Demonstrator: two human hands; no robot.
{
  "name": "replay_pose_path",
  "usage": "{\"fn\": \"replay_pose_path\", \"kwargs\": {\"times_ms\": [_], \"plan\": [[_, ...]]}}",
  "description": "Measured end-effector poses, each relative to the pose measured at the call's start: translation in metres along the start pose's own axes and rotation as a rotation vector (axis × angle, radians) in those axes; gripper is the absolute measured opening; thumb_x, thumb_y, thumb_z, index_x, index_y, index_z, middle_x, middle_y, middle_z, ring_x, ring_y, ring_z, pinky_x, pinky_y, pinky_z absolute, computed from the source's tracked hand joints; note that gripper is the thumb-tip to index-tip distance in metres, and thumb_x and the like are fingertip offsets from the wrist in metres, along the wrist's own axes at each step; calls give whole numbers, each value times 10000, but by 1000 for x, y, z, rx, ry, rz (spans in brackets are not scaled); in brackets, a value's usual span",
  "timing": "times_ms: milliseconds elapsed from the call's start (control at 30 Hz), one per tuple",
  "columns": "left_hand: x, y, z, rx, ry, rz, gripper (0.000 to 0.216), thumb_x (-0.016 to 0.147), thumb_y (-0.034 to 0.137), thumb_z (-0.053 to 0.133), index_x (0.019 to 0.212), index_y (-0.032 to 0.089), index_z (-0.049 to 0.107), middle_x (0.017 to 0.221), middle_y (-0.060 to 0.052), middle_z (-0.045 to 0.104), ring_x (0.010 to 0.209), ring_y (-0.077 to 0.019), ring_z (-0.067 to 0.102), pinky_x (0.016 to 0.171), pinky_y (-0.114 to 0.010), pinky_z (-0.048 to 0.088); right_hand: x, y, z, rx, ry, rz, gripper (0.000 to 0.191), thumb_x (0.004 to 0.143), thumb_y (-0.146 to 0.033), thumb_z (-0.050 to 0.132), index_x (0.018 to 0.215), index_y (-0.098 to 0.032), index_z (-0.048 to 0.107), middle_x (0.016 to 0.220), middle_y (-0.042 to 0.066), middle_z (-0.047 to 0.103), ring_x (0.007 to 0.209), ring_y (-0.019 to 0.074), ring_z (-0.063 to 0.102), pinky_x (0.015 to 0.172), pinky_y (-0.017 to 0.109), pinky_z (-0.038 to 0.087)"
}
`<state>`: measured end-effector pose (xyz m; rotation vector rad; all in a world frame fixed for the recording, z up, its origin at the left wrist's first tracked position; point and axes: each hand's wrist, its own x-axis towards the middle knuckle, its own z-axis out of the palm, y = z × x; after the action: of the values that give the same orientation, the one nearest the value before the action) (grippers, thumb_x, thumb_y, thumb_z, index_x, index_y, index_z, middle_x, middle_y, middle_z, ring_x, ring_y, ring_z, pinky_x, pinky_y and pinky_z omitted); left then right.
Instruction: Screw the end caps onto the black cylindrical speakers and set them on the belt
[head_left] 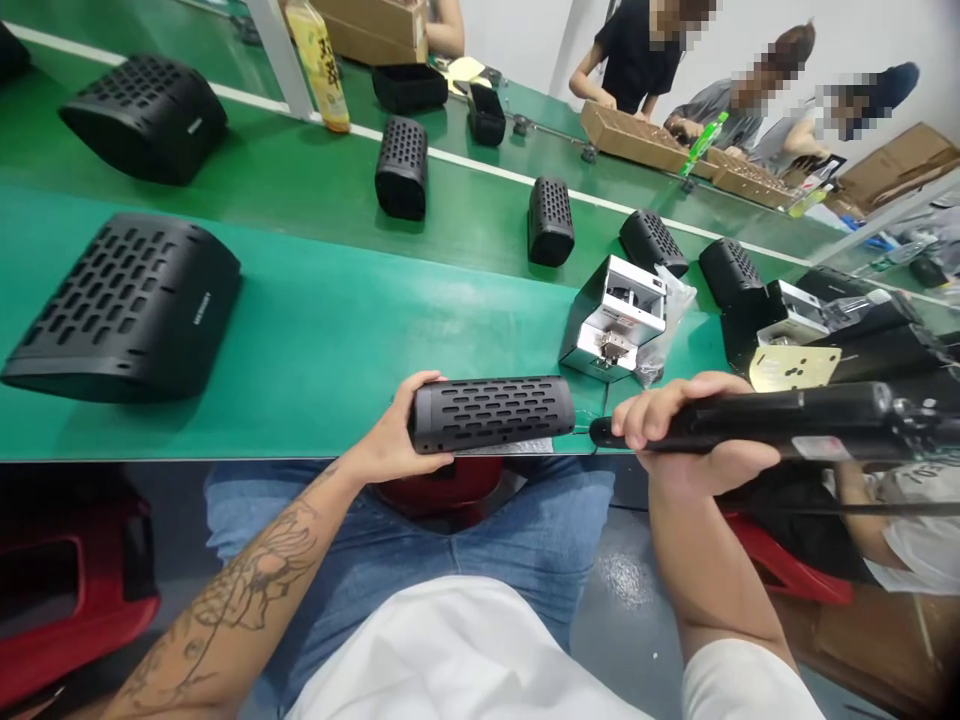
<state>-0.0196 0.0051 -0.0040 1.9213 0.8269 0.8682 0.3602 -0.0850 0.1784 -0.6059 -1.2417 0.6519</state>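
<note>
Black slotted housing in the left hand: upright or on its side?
On its side: the black slotted housing runs lengthwise along the green table's near edge, left hand gripping one end.

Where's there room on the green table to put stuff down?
The widest bare patch is on the table, between the near left case and the silver box, beyond the held case. It's crowded right of the box: a plastic bag, more cases and a yellow plate.

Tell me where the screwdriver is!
In the head view, the screwdriver is on the right, in the person's right hand, its tip close to the right end of the black case in the left hand.
</note>
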Motion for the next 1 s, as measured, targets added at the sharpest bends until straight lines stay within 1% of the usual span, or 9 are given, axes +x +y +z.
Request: {"fn": "replay_pose_path", "kwargs": {"times_ms": [100,200,333,433,567,667,800,900,1000], "plan": [[1,0,2,16,18,17,1228,858,497,1132,1867,328,452,1823,-202,631,1653,-458,736,1419,-663,623,-8,7,9,-12,-24,4,557,1073,-884,865,1249,-356,891,634,-63,703,397,185,573,458,354,575],[2,3,1,13,14,33,1217,872,480,1121,1869,336,439,1830,-198,628,1633,-445,752,1401,-645,638,-8,17,13,-50,-14,15,564,1047,-906,879,1154,-352,853,619,-67,683,396,188,559,455,361,561],[3,7,1,6,10,25,1238,842,433,1144,1855,328,440,1815,-199,647,1594,-435,781,1374,-612,663,-7,23,16,-19,26,63,535,1021,-835,957,1051,-322,804,627,-77,698,399,178,579,462,347,580],[3,12,1,7,3,4,1214,839,420,1137,1839,317,456,1799,-188,660,1584,-433,786,1374,-599,668,-6,22,17,15,-3,105,507,1013,-764,1002,1024,-302,793,643,-75,716,420,168,611,498,338,617],[2,21,-1,2,-21,-38,1170,858,429,1111,1826,320,462,1779,-167,682,1566,-424,800,1351,-584,690,-4,19,17,80,-122,177,419,999,-649,1064,1041,-296,842,635,-69,728,441,157,640,549,323,649],[2,29,-6,38,-38,-72,1153,835,411,1112,1802,333,489,1767,-156,705,1543,-428,820,1325,-586,709,-5,20,16,122,-171,208,354,1008,-588,1071,1065,-304,866,626,-70,720,451,151,637,565,310,641],[2,37,-14,128,-77,-105,1143,796,372,1116,1779,345,534,1716,-147,752,1445,-425,872,1220,-575,766,-9,25,13,160,-217,234,321,1043,-583,1036,1110,-317,871,631,-68,695,469,148,612,566,306,599],[1,34,-14,166,-63,-52,1163,763,375,1129,1761,345,532,1700,-153,768,1433,-437,885,1221,-606,772,-13,29,9,189,-247,248,314,1074,-595,999,1171,-330,860,655,-69,674,487,145,588,566,305,552],[-2,24,-9,186,-28,32,1222,745,351,1122,1792,366,492,1729,-168,760,1506,-470,867,1246,-641,766,-20,35,5,186,-272,259,338,1078,-610,996,1202,-344,830,675,-74,659,510,146,581,586,312,542]]}}
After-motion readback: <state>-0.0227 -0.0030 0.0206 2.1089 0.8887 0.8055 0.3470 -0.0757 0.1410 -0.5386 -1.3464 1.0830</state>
